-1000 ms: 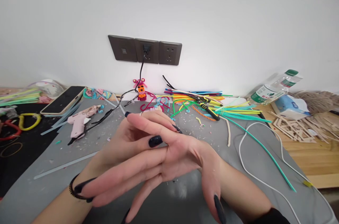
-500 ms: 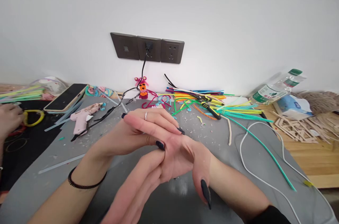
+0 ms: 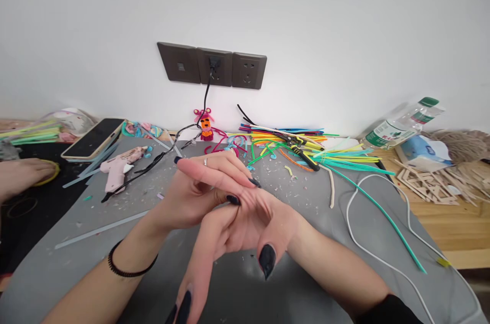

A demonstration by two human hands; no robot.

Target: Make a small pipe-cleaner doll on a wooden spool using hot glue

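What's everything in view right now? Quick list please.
wall sockets: three, dark, on wall
glue gun: one, pink, left on grey mat
phone: one, black, far left
pipe cleaners: many, mixed colours, back of mat
cutters: one, yellow-black, on pipe cleaners
figure: one, pink-orange, by wall
bottle: one, clear, lying right
another person's hand: one, far left
left hand: over right palm
right hand: palm up, empty

grey mat [image 3: 325,242], pink glue gun [image 3: 118,168], black nails [image 3: 267,260]
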